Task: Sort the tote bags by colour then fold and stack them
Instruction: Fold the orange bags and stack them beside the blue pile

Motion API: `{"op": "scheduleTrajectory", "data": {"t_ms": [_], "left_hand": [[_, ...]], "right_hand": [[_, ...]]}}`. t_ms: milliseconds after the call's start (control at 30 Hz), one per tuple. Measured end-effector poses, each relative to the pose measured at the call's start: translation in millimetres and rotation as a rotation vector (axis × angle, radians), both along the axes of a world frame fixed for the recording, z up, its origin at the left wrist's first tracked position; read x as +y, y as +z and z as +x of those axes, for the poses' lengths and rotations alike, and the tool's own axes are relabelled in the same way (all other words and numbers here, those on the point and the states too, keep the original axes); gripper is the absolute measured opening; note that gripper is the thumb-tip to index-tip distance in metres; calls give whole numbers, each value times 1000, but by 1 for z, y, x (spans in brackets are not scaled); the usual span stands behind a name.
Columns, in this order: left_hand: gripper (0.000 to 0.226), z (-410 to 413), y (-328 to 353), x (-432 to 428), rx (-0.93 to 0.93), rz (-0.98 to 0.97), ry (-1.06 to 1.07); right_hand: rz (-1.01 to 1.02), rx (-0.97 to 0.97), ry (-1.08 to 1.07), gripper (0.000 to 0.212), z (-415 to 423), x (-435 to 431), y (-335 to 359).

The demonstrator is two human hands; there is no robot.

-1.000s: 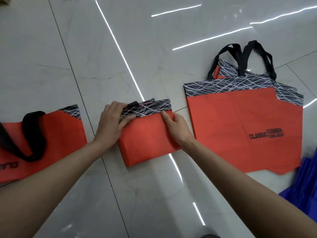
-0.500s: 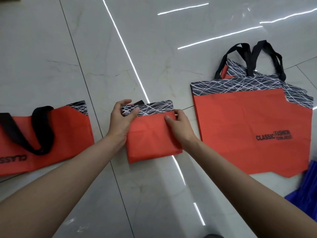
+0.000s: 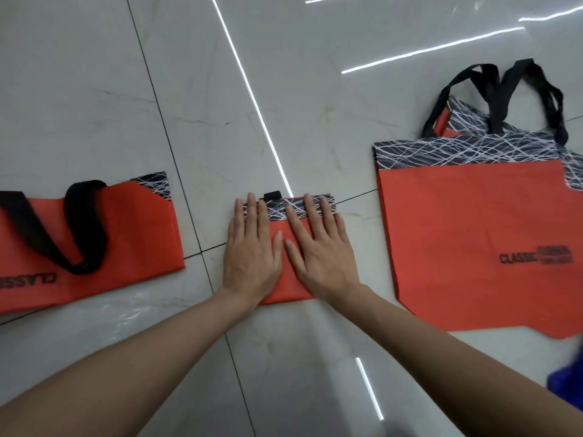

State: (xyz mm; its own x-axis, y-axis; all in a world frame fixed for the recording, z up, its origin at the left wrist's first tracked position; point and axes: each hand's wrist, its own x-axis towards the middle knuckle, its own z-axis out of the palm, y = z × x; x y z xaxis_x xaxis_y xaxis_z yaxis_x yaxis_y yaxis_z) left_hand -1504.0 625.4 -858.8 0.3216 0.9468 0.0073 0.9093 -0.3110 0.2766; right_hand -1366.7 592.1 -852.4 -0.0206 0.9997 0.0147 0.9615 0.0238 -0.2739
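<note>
The folded bag [image 3: 288, 290] lies on the floor [image 3: 189, 89] straight in front of you, between the two other lots of red bags. It is a nearly square packet. Its black-and-white patterned band [image 3: 279, 209] runs left to right along the far edge, so the top of the bag points away from you. A short black bit of handle [image 3: 272, 194] pokes out past that edge.

Your left hand [image 3: 252, 260] lies flat on the left half of the packet and your right hand [image 3: 318, 257] flat on the right half. Neither grip is closed on anything: the fingers are straight, close together, palms down, with the fingertips on the patterned band. The two thumbs almost meet over the middle of the red cloth.

To your left lies a half-folded bag [image 3: 132, 241] with its long axis running left to right. Its patterned corner is at the far right, a black strap [image 3: 85, 228] is looped across it, and its lettering [image 3: 28, 280] reads upside down. To your right is a flat pile of bags [image 3: 473, 247], tops away from you and black handles [image 3: 504, 96] spread on the floor beyond. Its print [image 3: 536, 255] reads "CLASSIC" the right way up. Something blue [image 3: 568, 383], blurred, shows at the lower right edge.
</note>
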Motion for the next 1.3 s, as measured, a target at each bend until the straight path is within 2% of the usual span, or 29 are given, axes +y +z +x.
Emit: {"op": "scheduleTrajectory", "data": {"t_ms": [167, 367, 500, 633, 767, 900, 967, 1000, 1100, 1200, 1300], "left_hand": [[64, -3, 0, -1, -24, -25, -4], [65, -3, 8, -9, 34, -22, -2], [64, -27, 3, -55, 74, -4, -107], [65, -29, 4, -61, 121, -28, -85], [65, -26, 2, -60, 109, -45, -82], [66, -30, 2, -57, 74, -113, -94], [64, -29, 7, -56, -62, -150, -61], [58, -26, 15, -55, -195, -188, 2], [22, -20, 31, -40, -651, -285, 334], [28, -22, 43, -23, -954, -518, 428], [36, -29, 59, -13, -1134, -693, 437]], "right_hand": [[-46, -15, -25, 55, 1, 0, -1], [-102, -22, -24, 54, 1, 0, 3], [-69, -21, 5, 52, 3, 1, 5], [-8, -94, -38, 52, -2, -16, 6], [-62, -102, -8, 57, -4, -47, -5], [-109, -101, 10, 55, -2, -42, -3], [-142, 13, -20, 53, -1, -39, 3], [-156, 101, -41, 54, 1, -38, 4], [-181, 282, -38, 60, 6, -33, 11], [-207, 375, -26, 67, 10, -31, 16], [-151, 590, -137, 58, 7, -27, 32]]}}
